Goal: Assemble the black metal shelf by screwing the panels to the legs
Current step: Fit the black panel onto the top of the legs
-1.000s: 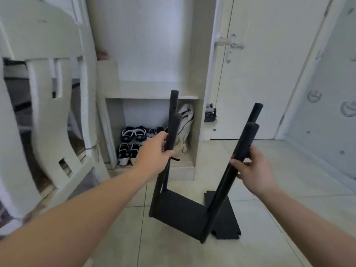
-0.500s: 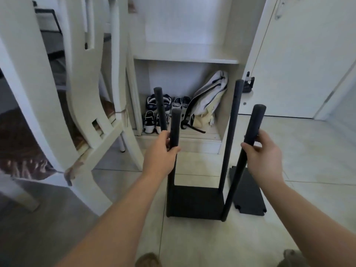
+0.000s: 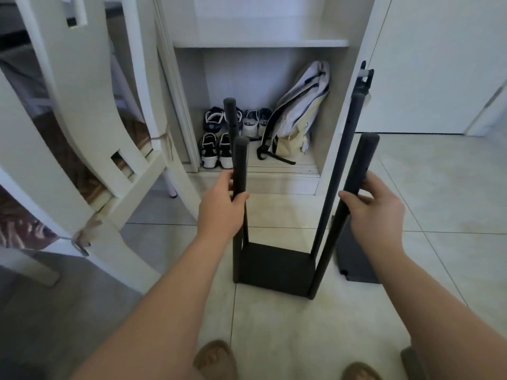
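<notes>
Black metal shelf (image 3: 274,267), part-built, stands on the tiled floor (image 3: 288,330) mid-room, in front of an open alcove (image 3: 260,43). One mounted panel (image 3: 274,266) sits low between four round legs, close to the floor. All matte black. Legs rise bare above the panel and their tops are capped flat.

Far-left leg (image 3: 230,116) and far-right leg (image 3: 343,165) show small holes along their sides. The right pair leans a little outward in this view; the left pair is closer to upright.

Left hand (image 3: 219,207) grips the near-left leg (image 3: 240,165) below its top, fingers wrapped behind, thumb across the near side. Right hand (image 3: 375,207) grips the near-right leg (image 3: 356,171) at about the same height, thumb on the left of the tube, fingers curled round the far side. Both forearms reach forward and down, well apart.

A loose panel (image 3: 356,259) lies flat on the floor just right of the shelf, partly hidden by the right wrist.

Further out: a white chair (image 3: 90,127) fills the left side, near. In the alcove, pairs of shoes (image 3: 216,149) on the left and a pale backpack (image 3: 299,113) leaning on the right wall. White door (image 3: 439,64) far right. Tan slippers (image 3: 215,357) at the near edge.
</notes>
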